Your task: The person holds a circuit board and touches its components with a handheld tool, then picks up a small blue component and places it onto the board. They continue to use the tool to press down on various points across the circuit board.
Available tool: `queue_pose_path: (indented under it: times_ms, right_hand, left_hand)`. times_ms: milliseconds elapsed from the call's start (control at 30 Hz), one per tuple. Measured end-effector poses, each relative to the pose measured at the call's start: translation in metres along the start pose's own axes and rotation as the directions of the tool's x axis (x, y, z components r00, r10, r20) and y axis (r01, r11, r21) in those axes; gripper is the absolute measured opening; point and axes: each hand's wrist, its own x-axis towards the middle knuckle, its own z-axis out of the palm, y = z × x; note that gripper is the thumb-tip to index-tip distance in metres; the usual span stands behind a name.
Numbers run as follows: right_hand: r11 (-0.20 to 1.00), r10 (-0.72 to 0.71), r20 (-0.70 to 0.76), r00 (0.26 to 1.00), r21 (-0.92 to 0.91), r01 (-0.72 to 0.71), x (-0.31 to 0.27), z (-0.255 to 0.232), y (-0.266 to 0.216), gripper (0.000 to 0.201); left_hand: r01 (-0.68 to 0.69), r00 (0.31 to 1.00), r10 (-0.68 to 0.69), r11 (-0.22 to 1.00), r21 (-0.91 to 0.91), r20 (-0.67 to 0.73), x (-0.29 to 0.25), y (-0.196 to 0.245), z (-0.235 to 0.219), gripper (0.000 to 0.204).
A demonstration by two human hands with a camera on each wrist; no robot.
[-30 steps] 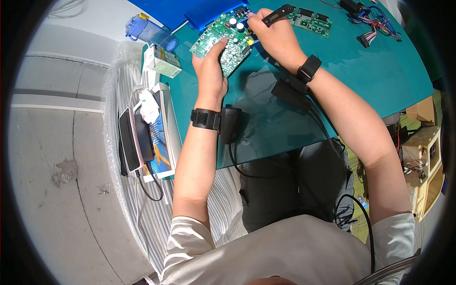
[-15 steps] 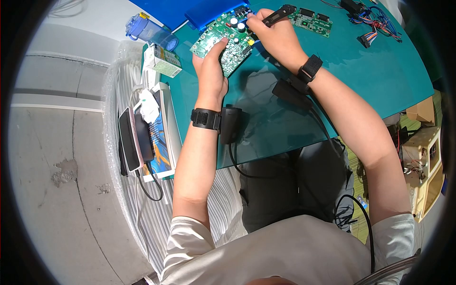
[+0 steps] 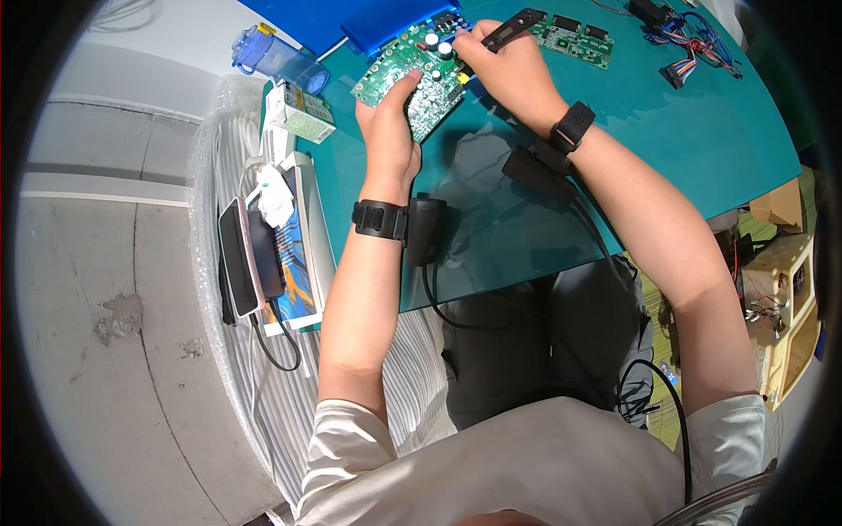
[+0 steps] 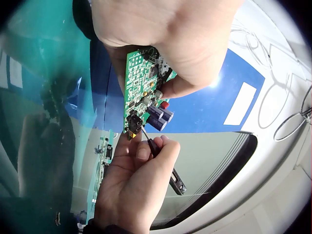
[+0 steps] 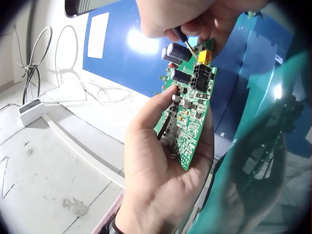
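My left hand grips a green circuit board, its thumb lying over the component side and the other fingers behind. Tall dark capacitors, a black connector and a small yellow connector stand at the board's far end. Between thumb and fingers, my right hand pinches a slim black-handled screwdriver. In the right wrist view its thin metal shaft reaches down beside the yellow and black connectors. Some right-hand fingers are behind the board's edge.
A second green board and a bundle of coloured wires lie on the green mat at the right. On the left are a blue bottle, a small carton and a phone. A blue object lies beyond the board.
The right hand's fingertips have shifted slightly towards me with the screwdriver. The left hand and the board have stayed in place.
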Motion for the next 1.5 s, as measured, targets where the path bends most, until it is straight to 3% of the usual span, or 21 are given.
queue_pose_path:
  times_ms: [500, 667, 867, 1500]
  right_hand:
    - [1.000, 0.013, -0.004, 1.000, -0.027, -0.013, 0.000, -0.001, -0.003, 0.033]
    - [0.996, 0.090, 0.040, 0.995, -0.016, -0.089, -0.001, -0.002, -0.009, 0.038]
    - [0.999, 0.030, 0.026, 0.999, -0.013, -0.030, 0.000, -0.001, -0.007, 0.039]
    - [0.996, 0.059, 0.022, 0.998, 0.059, -0.060, -0.002, -0.001, -0.011, 0.040]
  left_hand:
    - [-0.030, 1.000, 0.030, 0.999, 0.016, 0.005, -0.002, 0.002, 0.003, 0.026]
    - [-0.047, 0.999, 0.046, 0.999, 0.019, 0.005, -0.002, 0.001, 0.003, 0.027]
    - [-0.072, 0.997, 0.072, 0.997, 0.036, 0.013, -0.002, 0.001, 0.002, 0.027]
    - [-0.117, 0.992, 0.112, 0.991, 0.065, 0.064, -0.002, 0.002, 0.003, 0.028]
